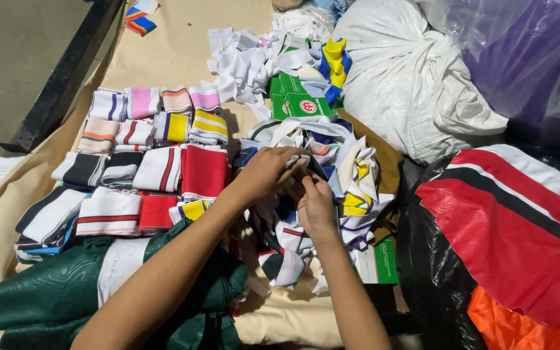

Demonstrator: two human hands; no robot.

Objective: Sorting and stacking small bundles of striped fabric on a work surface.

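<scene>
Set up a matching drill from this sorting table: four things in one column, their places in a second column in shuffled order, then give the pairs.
Things:
1. green boxes
2. white sack
3. folded striped bands
4. orange cloth

Places:
A. bottom right corner
B. in neat rows left of both hands
C. top centre, among loose white strips
D. upper right, beside a clear bag of purple cloth

Pairs: 1-C, 2-D, 3-B, 4-A
</scene>
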